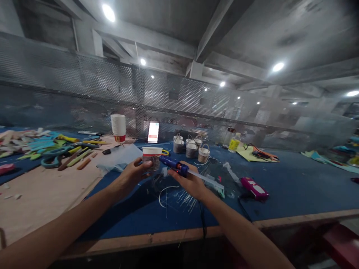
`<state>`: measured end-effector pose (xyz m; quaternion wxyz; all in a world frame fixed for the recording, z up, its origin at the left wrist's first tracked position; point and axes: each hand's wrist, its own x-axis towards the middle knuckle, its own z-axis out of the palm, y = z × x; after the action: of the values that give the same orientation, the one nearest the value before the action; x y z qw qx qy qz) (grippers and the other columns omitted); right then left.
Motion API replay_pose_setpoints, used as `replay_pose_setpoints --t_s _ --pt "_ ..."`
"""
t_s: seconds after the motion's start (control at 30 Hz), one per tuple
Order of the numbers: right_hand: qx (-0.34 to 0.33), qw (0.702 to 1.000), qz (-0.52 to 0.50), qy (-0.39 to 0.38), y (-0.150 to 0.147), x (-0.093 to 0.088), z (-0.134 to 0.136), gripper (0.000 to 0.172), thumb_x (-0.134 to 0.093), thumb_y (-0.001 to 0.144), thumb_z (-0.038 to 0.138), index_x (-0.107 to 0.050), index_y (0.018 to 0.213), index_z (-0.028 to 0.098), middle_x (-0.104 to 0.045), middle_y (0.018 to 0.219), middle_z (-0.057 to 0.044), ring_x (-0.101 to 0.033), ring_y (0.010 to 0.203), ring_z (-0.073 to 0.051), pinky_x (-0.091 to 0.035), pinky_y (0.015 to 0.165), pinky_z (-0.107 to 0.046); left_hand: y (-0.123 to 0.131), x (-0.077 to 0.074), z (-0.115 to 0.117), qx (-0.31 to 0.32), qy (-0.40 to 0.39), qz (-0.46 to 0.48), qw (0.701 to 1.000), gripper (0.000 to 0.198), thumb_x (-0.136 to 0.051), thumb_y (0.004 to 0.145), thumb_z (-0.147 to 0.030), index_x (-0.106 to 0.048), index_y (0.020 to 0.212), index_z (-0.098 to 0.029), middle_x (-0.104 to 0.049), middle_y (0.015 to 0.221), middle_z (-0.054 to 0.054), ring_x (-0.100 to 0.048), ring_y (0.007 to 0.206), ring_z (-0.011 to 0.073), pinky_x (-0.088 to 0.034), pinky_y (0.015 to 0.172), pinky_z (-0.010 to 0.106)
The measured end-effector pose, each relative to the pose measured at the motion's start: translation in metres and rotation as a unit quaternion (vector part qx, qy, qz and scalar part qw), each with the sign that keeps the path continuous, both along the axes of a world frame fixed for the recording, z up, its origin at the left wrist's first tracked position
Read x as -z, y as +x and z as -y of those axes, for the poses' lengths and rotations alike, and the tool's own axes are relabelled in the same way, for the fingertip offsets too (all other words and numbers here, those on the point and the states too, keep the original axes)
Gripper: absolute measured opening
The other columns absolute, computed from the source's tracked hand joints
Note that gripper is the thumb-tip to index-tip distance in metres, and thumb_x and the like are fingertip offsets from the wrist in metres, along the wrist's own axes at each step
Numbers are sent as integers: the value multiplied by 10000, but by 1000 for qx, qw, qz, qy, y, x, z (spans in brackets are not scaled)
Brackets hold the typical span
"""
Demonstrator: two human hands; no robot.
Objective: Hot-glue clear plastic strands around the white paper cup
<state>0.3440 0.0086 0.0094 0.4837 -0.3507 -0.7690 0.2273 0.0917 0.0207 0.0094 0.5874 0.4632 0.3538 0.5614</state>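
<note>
My left hand [141,168] is closed around a paper cup [152,151] with a white and red rim; its lower part looks wrapped in greyish cord. In my right hand [192,181] is a blue hot glue gun [171,163], with a clear glue stick [206,178] jutting from its back. The gun's nozzle points left and meets or nearly meets the cup's right side; I cannot tell if they touch. Beneath both hands, thin pale strands [187,200] lie scattered on the blue table cover [134,216].
Several small handled buckets [191,149] stand behind my hands. A stack of paper cups [118,127] is at the back left, near scissors [53,157] and clay-coloured sticks [84,163]. On the right lie a magenta device [254,188] and a yellow-labelled bottle [234,142]. A perforated metal screen [179,97] runs behind.
</note>
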Motion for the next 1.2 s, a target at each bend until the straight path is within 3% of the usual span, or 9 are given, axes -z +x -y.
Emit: replay_pose_setpoints --t_s 0.17,0.57,0.8,1.2 --pt "-9 1000 16 13 0 -3 4 376 -725 1005 517 -599 803 225 -595 777 14 -535 716 -162 -418 668 -295 0 4 -5 -12 3 4 1000 505 -1041 670 -421 -830 1081 -216 -867 1099 97 -798 1028 287 -611 833 348" --pt "-1 998 41 52 1 -1 3 392 -720 1011 540 -574 827 227 -598 821 20 -516 713 -141 -396 672 -283 2 0 1 -22 2 -9 1000 513 -1037 675 -428 -815 1077 -198 -858 1118 97 -800 1018 260 -614 838 324" --pt "6 995 47 85 1 2 2 357 -705 1038 500 -586 842 227 -590 852 13 -513 712 -137 -383 662 -284 1 1 -3 -45 5 -23 999 529 -1061 608 -435 -808 1014 -211 -860 1070 93 -813 988 293 -627 780 346" --pt "18 992 61 107 1 -3 7 359 -675 1054 504 -586 842 229 -588 827 14 -534 693 -139 -397 632 -277 1 4 -3 -47 19 -27 998 493 -1044 658 -436 -808 1037 -228 -860 1101 86 -811 1021 286 -625 829 356"
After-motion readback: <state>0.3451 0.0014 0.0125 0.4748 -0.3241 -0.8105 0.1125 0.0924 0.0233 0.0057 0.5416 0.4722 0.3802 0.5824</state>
